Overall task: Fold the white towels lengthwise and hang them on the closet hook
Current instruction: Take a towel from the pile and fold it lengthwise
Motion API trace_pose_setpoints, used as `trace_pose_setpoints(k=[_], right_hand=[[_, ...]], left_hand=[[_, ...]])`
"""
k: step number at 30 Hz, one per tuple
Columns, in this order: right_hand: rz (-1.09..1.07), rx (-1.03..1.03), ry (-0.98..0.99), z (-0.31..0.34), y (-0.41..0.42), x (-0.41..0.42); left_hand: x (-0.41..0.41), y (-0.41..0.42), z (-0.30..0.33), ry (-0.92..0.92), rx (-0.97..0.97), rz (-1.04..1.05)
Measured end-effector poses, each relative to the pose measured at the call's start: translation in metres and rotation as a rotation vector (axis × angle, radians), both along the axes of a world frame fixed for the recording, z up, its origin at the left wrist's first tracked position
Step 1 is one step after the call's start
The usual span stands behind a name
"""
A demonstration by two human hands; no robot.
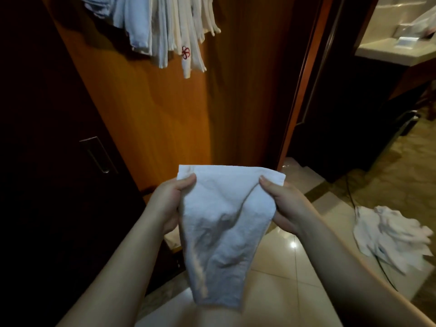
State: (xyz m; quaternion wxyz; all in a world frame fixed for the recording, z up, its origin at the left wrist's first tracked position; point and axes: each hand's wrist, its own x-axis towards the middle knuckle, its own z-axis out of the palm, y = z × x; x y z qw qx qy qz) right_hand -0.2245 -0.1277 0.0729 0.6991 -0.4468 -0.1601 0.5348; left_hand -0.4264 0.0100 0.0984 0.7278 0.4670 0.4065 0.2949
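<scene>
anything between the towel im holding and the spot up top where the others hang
Nothing visible does. The towel, pinched by the left hand and right hand, has open space up to the hanging towels. The hook itself is out of view.

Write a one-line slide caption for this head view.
Both hands, left hand and right hand, pinch a white towel by its top corners below hanging towels; more towels lie on the floor.

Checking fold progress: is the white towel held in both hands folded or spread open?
Spread, not neatly folded: the white cloth towel hangs rumpled, left hand and right hand pinching its top corners apart.
</scene>
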Motion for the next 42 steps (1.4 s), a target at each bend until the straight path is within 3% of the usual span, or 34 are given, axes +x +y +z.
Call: trace_pose_setpoints(k=[3, 5, 8, 10, 24, 30, 33, 37, 42], right_hand=[[-0.1, -0.156, -0.13, -0.016, 0.0, -0.009], [-0.177, -0.247, -0.32, -0.021, -0.001, -0.02], [-0.248, -0.363, -0.643, -0.019, -0.005, -0.047], [-0.316, -0.392, -0.721, -0.019, -0.008, -0.068], [0.008, -0.113, -0.705, -0.004, -0.028, -0.095], [-0.083, -0.06, -0.674, 0.011, -0.032, -0.071], [-0.076, 0.021, -0.556, 0.019, -0.032, -0.044], [0.117, 0.202, -0.231, 0.03, -0.035, -0.007], [0.503, 0.395, -0.21, 0.058, -0.033, -0.004]], left_hand=[[0.003, -0.015, -0.023, 0.075, -0.005, 0.156], [0.007, -0.033, -0.031, 0.088, 0.057, 0.236], [0.01, -0.066, -0.034, 0.155, 0.22, 0.322], [0.012, -0.087, -0.027, 0.141, 0.317, 0.306], [0.013, -0.132, -0.015, -0.008, 0.333, 0.102], [-0.005, -0.1, -0.002, -0.046, 0.35, 0.217], [-0.013, -0.073, 0.002, -0.163, 0.326, 0.209], [-0.028, -0.039, 0.01, -0.246, 0.313, 0.032], [-0.029, -0.027, 0.029, -0.259, 0.356, -0.13]])
